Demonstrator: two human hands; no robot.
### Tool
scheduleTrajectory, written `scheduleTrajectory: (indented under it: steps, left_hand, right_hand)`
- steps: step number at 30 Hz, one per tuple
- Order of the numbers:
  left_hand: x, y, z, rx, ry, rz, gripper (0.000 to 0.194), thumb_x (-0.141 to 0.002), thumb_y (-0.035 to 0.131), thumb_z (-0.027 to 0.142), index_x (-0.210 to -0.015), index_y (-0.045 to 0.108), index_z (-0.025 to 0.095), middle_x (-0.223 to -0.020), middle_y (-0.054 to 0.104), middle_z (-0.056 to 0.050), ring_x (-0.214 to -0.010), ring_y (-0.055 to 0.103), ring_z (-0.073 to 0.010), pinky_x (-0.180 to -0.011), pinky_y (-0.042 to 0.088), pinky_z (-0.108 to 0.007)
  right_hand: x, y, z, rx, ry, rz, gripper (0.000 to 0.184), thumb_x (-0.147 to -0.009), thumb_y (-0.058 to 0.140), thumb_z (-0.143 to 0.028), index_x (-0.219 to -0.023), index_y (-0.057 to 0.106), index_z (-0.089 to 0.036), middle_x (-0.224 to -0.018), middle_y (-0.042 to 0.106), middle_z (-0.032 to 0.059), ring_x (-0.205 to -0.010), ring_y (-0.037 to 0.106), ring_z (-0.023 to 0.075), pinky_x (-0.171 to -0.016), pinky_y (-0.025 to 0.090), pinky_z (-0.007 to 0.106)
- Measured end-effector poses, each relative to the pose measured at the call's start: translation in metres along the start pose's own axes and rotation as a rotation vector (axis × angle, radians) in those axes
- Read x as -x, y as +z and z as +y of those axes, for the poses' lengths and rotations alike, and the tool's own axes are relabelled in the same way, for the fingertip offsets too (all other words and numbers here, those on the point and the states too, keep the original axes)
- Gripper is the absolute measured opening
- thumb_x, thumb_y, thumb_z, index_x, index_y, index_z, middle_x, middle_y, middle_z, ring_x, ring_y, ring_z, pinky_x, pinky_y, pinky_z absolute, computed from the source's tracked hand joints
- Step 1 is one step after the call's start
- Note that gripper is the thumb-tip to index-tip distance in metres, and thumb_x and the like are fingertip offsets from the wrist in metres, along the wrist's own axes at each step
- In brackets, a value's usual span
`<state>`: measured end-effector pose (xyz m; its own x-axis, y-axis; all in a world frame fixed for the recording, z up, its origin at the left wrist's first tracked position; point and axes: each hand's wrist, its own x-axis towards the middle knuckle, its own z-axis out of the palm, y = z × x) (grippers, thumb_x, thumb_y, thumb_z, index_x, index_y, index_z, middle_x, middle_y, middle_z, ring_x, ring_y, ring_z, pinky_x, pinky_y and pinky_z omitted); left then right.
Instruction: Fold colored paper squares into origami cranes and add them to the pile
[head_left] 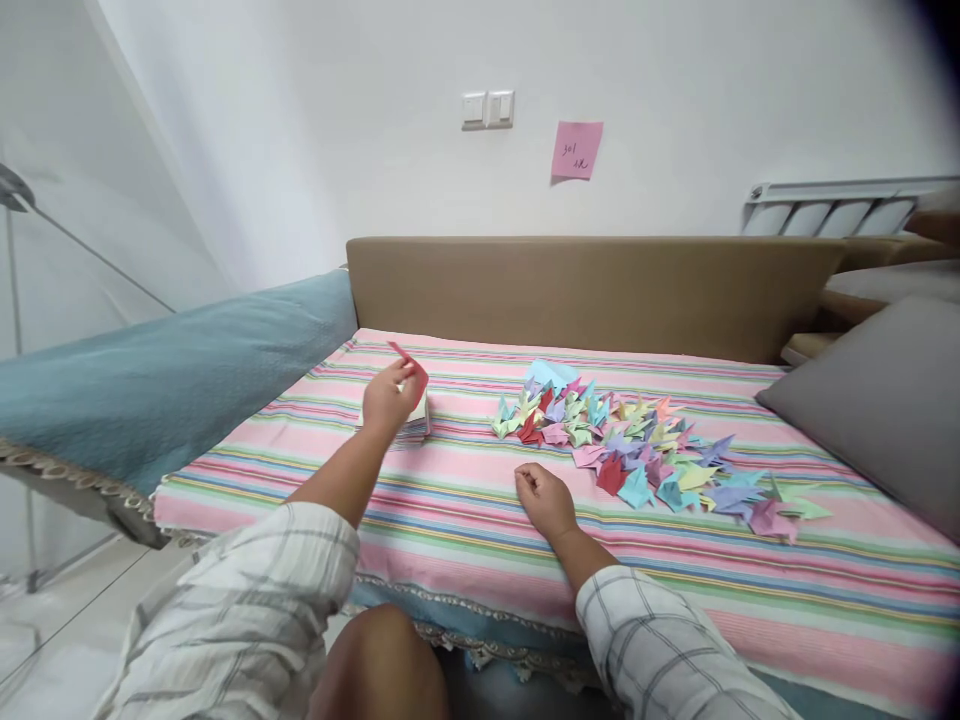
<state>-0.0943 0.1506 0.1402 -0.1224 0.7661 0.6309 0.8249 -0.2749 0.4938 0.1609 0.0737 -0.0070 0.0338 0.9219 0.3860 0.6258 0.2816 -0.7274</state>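
My left hand (390,400) pinches a red sheet of paper (412,371), raised over a stack of square paper (417,424). The hand covers part of that stack. Resting on the striped cloth, my right hand (547,500) is curled with its fingers together; whether anything small is in them is hidden. To the right of it spreads a pile of folded paper cranes (637,440) in red, pink, blue, green, yellow and purple. A light blue paper (551,374) lies at the back of the pile.
The pink striped cloth (465,480) covers a sofa seat with a brown backrest (585,295). A blue-draped armrest (225,350) bounds the left side, and a grey cushion (885,410) the right. On the wall are a pink note (577,150) and light switches (488,109).
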Motion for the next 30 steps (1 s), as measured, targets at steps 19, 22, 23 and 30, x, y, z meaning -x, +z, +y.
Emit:
scheduleTrajectory:
  steps: [19, 22, 23, 30]
  left_hand:
    - [0.204, 0.068, 0.066, 0.013, 0.632, -0.401, 0.019, -0.079, 0.056, 0.021, -0.093, 0.069, 0.019, -0.102, 0.069, -0.008, -0.093, 0.062, -0.0233, -0.085, 0.049, -0.041]
    - [0.21, 0.065, 0.066, 0.105, 0.683, -0.415, 0.019, -0.081, 0.054, 0.023, -0.094, 0.069, 0.021, -0.099, 0.069, -0.007, -0.093, 0.062, -0.0217, -0.084, 0.049, -0.04]
    - [0.212, 0.064, 0.066, 0.129, 0.693, -0.423, 0.019, -0.082, 0.053, 0.024, -0.093, 0.068, 0.021, -0.099, 0.069, -0.007, -0.093, 0.062, -0.0214, -0.084, 0.049, -0.04]
    - [0.208, 0.058, 0.062, 0.208, 0.674, -0.527, 0.026, -0.075, 0.059, 0.025, -0.1, 0.066, 0.022, -0.108, 0.065, -0.007, -0.099, 0.058, -0.0217, -0.089, 0.046, -0.039]
  right_hand:
    - [0.074, -0.088, 0.016, 0.104, -0.049, 0.042, 0.041, -0.068, 0.048, -0.021, -0.108, 0.056, -0.019, -0.113, 0.051, 0.0106, -0.109, 0.048, 0.024, -0.095, 0.039, 0.04]
    - [0.081, -0.086, 0.013, 0.199, -0.17, -0.089, 0.048, -0.069, 0.056, -0.025, -0.116, 0.055, -0.021, -0.126, 0.045, 0.0106, -0.118, 0.04, 0.0264, -0.1, 0.034, 0.043]
    - [0.082, -0.085, 0.013, 0.224, -0.192, -0.122, 0.049, -0.069, 0.057, -0.026, -0.118, 0.054, -0.022, -0.128, 0.043, 0.0104, -0.12, 0.038, 0.0268, -0.1, 0.033, 0.043]
    - [0.074, -0.082, 0.016, 0.342, -0.209, -0.248, 0.048, -0.072, 0.054, -0.026, -0.12, 0.056, -0.024, -0.134, 0.042, 0.0086, -0.123, 0.034, 0.0263, -0.1, 0.03, 0.044]
